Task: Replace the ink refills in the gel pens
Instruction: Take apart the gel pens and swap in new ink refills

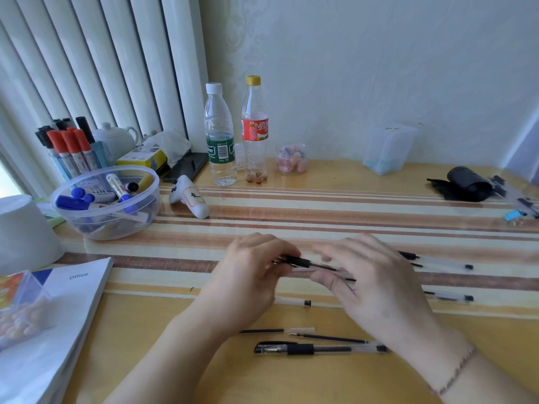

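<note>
At the centre of the frame, the left hand (253,272) curls its fingers round the black-gripped end of a gel pen (303,262), holding it just above the striped table (320,211). The right hand (376,281) meets the pen's other end; its fingers are blurred, so whether they pinch the clear barrel or only touch it cannot be told.

Below the hands, near the bottom centre, a whole capped pen (318,349) lies flat, with two loose refills (326,338) just above it. A clear barrel piece (293,301) lies beside the left hand. More pens (437,261) lie to the right of centre, behind the right hand.

At the left, a clear plastic bowl (108,225) holds markers. Two bottles (220,135) stand at the upper centre against the wall.
</note>
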Demonstrator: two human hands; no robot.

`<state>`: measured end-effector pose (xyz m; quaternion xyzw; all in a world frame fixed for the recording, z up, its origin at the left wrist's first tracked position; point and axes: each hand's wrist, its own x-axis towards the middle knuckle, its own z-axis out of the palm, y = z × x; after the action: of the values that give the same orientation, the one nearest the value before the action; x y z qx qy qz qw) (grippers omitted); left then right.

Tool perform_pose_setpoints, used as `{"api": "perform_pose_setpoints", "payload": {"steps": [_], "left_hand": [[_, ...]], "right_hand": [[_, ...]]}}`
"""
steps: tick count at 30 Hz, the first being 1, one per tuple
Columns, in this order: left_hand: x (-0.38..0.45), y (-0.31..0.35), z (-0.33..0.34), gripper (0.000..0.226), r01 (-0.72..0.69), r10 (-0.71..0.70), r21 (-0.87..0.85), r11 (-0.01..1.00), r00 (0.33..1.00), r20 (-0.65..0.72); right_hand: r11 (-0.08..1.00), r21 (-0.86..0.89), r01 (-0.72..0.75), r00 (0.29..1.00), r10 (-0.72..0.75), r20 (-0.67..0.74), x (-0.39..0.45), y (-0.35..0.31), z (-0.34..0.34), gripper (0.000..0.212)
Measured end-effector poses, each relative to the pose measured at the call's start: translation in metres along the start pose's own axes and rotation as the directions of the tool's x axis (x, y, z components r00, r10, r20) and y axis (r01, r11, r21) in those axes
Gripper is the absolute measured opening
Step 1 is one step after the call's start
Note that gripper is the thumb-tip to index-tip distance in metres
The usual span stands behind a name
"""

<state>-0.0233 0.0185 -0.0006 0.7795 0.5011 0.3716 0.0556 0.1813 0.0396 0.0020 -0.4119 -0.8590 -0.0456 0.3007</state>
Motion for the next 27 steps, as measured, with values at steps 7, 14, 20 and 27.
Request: {"api": "perform_pose_setpoints", "payload": {"steps": [7, 14, 20, 27], "left_hand": [[0.002, -0.046, -0.007, 0.018, 0.501, -0.495, 0.038, 0.864, 0.862, -0.109], [0.004, -0.045, -0.003, 0.017, 0.559, -0.561, 0.138, 0.818, 0.827, -0.025], [0.002, -0.041, -0.005, 0.02, 0.564, -0.576, 0.205, 0.8, 0.817, 0.001], [0.002, -0.037, -0.006, 0.018, 0.569, -0.58, 0.197, 0.798, 0.814, -0.001]], "right_hand": [[0.879, 0.038, -0.476, 0.876, 0.478, -0.066, 0.002, 0.067, -0.029, 0.031], [0.698, -0.129, -0.705, 0.688, 0.716, 0.114, -0.01, 0.114, -0.039, 0.019], [0.699, -0.193, -0.688, 0.665, 0.715, 0.218, -0.016, 0.124, -0.028, 0.014], [0.705, -0.262, -0.659, 0.689, 0.705, 0.166, -0.014, 0.123, -0.022, 0.008]]}}
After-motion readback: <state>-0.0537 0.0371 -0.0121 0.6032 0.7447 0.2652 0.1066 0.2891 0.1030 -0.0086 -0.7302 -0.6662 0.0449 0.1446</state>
